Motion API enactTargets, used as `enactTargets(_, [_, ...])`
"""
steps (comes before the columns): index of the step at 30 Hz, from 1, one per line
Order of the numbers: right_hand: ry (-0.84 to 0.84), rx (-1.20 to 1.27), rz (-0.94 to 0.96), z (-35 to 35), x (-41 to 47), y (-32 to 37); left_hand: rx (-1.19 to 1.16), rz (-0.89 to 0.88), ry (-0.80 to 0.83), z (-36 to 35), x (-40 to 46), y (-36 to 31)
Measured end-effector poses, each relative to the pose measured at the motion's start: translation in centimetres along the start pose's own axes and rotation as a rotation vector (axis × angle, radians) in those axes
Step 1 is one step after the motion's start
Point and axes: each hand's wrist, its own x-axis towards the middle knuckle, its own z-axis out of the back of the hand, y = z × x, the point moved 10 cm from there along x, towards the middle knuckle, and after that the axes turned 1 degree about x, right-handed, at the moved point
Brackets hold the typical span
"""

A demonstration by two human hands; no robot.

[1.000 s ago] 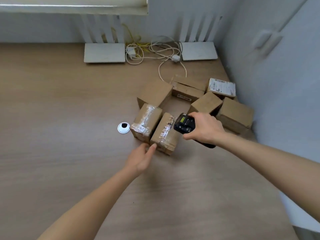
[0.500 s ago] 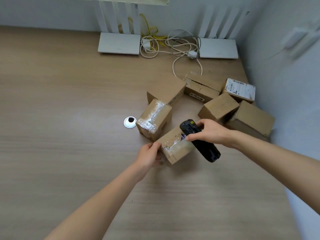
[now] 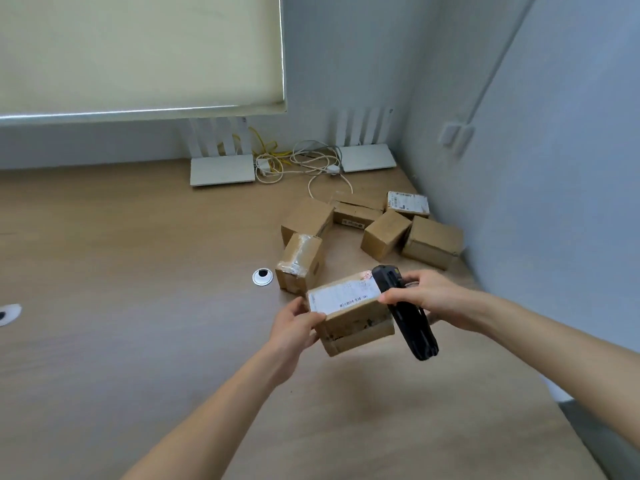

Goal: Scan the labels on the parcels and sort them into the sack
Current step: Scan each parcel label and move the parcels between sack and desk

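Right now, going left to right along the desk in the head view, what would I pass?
Desk grommet → taped parcel → labelled parcel gripped by the left hand → black scanner in the right hand → plain parcel by the wall.

Parcel (image 3: 349, 313) now lifted off table (image 3: 138, 306), pulled toward 6 o'clock away from taped box (image 3: 300, 263); white label (image 3: 343, 294) turned up (earlier taped side showed). Left hand (image 3: 294, 329) moved from touching edge to gripping left end. Right hand (image 3: 424, 299) with scanner (image 3: 405, 313) shifted to parcel's 3 o'clock side.
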Motion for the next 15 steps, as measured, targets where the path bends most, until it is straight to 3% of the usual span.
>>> enactTargets(8, [-0.165, 0.086, 0.166, 1.3, -17.5, 7.1, 0.144, -0.339, 0.125, 0.7, -14.9, -10.6])
enactTargets(15, [-0.246, 0.148, 0.288, 4.2, -29.4, 12.5, 0.176, -0.504, 0.188, -0.8, -26.0, -19.1])
